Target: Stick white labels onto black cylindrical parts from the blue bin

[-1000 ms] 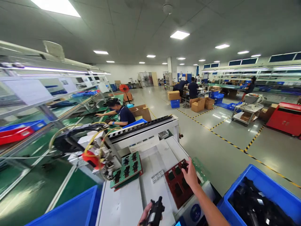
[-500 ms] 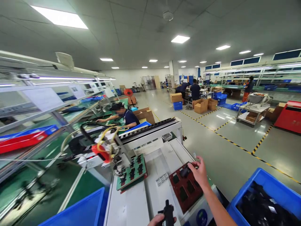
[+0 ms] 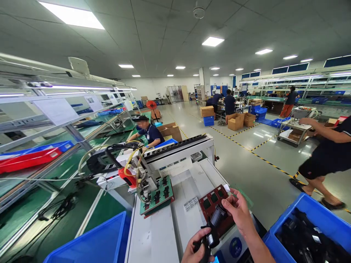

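In my left hand [image 3: 195,247], near the bottom edge, is a black plastic part [image 3: 210,238] with a white label, fingers closed around it. My right hand [image 3: 240,212] pinches a dark rectangular piece [image 3: 218,216] that meets the upper end of that part; whether the two are joined I cannot tell. A small white bit [image 3: 226,188] shows at my right fingers. Beneath both hands lies a dark red fixture plate [image 3: 206,203] with square recesses. Further left, a green fixture [image 3: 161,200] carries several black parts under the machine head [image 3: 141,175].
A blue bin [image 3: 276,233] of black parts stands at right, another blue bin [image 3: 87,241] at lower left. A small metal tray [image 3: 191,203] lies on the white machine bed [image 3: 153,233]. A co-worker [image 3: 150,133] sits beyond the gantry; another person [image 3: 326,153] walks at right.
My right hand has drawn the dark piece from over the red plate toward me. My left hand has risen, bringing the black part to it. A person has come into view at right.
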Demonstrator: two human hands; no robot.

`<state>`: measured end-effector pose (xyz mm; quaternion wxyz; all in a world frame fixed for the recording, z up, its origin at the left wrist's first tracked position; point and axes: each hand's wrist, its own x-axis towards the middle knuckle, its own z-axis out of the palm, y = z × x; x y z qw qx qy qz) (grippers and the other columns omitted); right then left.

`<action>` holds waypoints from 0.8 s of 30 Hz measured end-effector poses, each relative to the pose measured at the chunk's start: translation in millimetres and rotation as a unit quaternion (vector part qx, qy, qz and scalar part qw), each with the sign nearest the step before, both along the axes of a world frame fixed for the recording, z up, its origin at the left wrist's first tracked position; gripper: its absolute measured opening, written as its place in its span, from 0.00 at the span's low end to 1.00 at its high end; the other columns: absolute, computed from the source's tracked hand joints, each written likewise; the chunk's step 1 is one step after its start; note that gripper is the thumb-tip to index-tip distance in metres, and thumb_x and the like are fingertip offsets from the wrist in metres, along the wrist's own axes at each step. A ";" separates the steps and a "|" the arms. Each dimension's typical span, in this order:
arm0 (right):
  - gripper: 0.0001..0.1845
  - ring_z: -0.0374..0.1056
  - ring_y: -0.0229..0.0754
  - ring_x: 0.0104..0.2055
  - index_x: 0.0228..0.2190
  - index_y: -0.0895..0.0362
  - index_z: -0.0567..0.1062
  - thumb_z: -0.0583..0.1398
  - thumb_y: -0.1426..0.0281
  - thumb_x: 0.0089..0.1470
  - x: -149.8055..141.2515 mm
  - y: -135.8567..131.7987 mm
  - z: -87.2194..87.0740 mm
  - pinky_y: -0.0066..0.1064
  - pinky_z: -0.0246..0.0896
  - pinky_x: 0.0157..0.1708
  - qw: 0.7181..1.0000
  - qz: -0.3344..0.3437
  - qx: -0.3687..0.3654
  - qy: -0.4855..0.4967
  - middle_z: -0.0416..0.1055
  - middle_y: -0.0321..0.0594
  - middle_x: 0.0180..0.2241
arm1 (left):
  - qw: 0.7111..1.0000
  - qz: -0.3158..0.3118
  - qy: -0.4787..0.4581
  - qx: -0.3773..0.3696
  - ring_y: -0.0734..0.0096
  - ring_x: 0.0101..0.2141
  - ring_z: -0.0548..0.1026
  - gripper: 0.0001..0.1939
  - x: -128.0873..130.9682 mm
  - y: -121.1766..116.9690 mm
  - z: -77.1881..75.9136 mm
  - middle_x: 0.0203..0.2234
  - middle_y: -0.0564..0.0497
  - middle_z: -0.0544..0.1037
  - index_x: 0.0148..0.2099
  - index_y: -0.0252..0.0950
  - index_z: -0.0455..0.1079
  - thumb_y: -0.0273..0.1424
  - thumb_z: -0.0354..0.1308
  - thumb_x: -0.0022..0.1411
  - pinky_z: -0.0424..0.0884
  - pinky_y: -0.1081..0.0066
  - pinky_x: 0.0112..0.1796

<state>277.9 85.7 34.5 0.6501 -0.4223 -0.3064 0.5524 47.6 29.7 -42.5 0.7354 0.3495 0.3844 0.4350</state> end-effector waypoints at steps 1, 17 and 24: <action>0.38 0.64 0.38 0.30 0.55 0.54 0.67 0.77 0.57 0.50 -2.3 -4.9 2.1 0.27 0.59 0.28 1.000 0.014 -0.001 0.012 0.71 0.30 0.30 | 1.000 0.000 -0.003 0.008 0.66 0.25 0.83 0.34 3.1 0.1 -1.9 0.40 0.47 0.84 0.55 0.44 0.81 0.53 0.77 0.49 0.77 0.68 0.31; 0.26 0.71 0.53 0.53 0.54 0.51 0.73 0.66 0.50 0.63 -18.7 -51.3 -17.2 0.39 0.68 0.52 0.981 0.084 0.033 -0.171 0.75 0.47 0.52 | 0.971 0.107 0.040 0.211 0.27 0.68 0.63 0.47 14.0 9.6 -46.6 0.65 0.38 0.72 0.57 0.46 0.80 0.47 0.84 0.32 0.55 0.35 0.67; 0.26 0.58 0.40 0.28 0.29 0.55 0.75 0.65 0.44 0.59 -27.6 -75.4 -17.4 0.29 0.57 0.29 0.975 0.151 -0.018 -0.159 0.63 0.34 0.25 | 0.975 0.114 0.059 0.181 0.30 0.68 0.64 0.47 15.3 9.3 -19.2 0.68 0.37 0.68 0.58 0.45 0.80 0.46 0.85 0.32 0.58 0.41 0.67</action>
